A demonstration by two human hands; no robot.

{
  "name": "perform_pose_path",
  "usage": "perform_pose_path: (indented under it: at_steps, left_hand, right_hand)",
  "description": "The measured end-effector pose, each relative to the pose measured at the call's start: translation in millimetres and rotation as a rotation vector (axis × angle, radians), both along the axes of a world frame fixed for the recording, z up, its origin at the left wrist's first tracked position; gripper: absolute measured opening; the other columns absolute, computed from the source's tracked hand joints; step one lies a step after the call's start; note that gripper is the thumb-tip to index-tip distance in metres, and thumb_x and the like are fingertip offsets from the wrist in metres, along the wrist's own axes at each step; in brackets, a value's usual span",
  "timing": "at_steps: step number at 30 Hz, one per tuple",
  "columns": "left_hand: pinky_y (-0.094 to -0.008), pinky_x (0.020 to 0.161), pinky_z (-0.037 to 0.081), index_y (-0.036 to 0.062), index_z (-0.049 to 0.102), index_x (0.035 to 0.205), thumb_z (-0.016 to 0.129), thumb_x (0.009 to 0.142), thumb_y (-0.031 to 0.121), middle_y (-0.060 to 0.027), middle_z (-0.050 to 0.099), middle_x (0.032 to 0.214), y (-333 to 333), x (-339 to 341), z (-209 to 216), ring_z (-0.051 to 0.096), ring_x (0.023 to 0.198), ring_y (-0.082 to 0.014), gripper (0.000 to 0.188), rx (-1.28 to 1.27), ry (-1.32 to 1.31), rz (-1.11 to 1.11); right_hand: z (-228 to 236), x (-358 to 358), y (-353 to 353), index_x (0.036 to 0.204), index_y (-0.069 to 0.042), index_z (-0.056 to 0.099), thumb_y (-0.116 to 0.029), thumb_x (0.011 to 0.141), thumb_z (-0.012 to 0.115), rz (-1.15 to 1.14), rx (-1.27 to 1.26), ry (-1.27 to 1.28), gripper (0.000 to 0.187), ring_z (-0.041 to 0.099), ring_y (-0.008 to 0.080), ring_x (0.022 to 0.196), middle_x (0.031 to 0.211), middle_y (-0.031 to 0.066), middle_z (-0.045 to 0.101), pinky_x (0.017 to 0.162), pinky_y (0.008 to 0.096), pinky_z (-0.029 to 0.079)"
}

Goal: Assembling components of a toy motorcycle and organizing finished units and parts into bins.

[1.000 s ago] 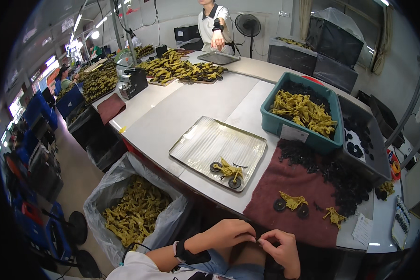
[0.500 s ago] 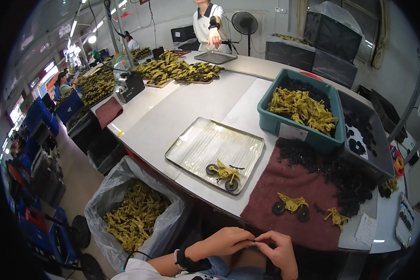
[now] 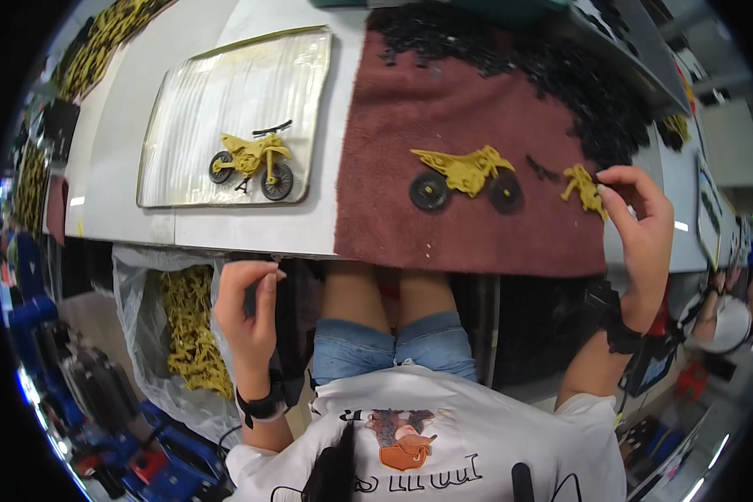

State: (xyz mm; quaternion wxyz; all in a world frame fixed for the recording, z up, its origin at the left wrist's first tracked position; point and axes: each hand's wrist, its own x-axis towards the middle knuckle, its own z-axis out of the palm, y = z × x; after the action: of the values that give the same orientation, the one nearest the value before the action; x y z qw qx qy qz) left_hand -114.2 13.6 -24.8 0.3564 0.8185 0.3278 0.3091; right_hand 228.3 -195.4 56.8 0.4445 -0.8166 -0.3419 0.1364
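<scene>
My left hand (image 3: 249, 314) is raised at the table's front edge, thumb and forefinger bent together; anything between them is too small to make out. On the maroon towel's right side, my right hand (image 3: 644, 226) pinches at the edge of a small yellow toy part (image 3: 583, 189). Something dark shows by its fingertips, not clear enough to name. A yellow toy motorbike body (image 3: 467, 171) lies mid-towel with two black wheels (image 3: 429, 192) against it. Beside the yellow part is a thin black piece (image 3: 542, 168). Another yellow toy motorbike (image 3: 255, 156), with wheels and black handlebar, lies on the metal tray (image 3: 163, 180).
Loose black parts (image 3: 594, 100) are heaped along the towel's (image 3: 385, 226) far and right edges. A plastic-lined bin (image 3: 142, 335) of yellow parts stands below the table at left. At the far edge, a green tub (image 3: 510, 10) is partly cut off.
My hands, together over my lap before, have parted: the left went left and the right reached up to the yellow part. The view has tilted down; the co-worker is out of sight.
</scene>
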Motion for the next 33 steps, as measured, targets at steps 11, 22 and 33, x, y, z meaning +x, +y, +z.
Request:
perform_pose_path:
  at_steps: [11,22,33]
  left_hand:
    - [-0.0349,0.075,0.047,0.0015,0.061,0.096,0.059,0.085,0.003,-0.0131,0.061,0.094,-18,-43,38,0.059,0.085,-0.0302,0.011,-0.229,0.222,0.136]
    - [-0.0442,0.072,0.049,0.0016,0.064,0.087,0.054,0.084,0.018,-0.0195,0.066,0.086,-269,-221,-56,0.063,0.082,-0.0376,0.019,-0.661,0.312,1.48]
    - [-0.0331,0.059,0.053,0.0012,0.069,0.083,0.06,0.086,0.021,-0.0089,0.067,0.073,-437,-140,-84,0.065,0.064,-0.0196,0.022,-1.51,-0.248,1.478]
  right_hand:
    - [-48,37,61,0.091,0.0,0.061,0.004,0.077,0.064,0.289,-0.351,-0.153,0.015,0.058,0.0161,0.068,0.083,0.0077,0.06,0.064,0.0278,0.048]
    - [65,21,128,0.099,0.003,0.061,-0.005,0.085,0.063,0.87,-0.326,-0.133,0.016,0.057,0.0116,0.075,0.082,0.0053,0.062,0.069,0.0266,0.047]
    - [148,-178,209,0.1,0.003,0.062,0.0,0.085,0.059,1.374,-0.446,-0.393,0.015,0.054,0.012,0.062,0.076,0.0068,0.058,0.053,0.0277,0.042]
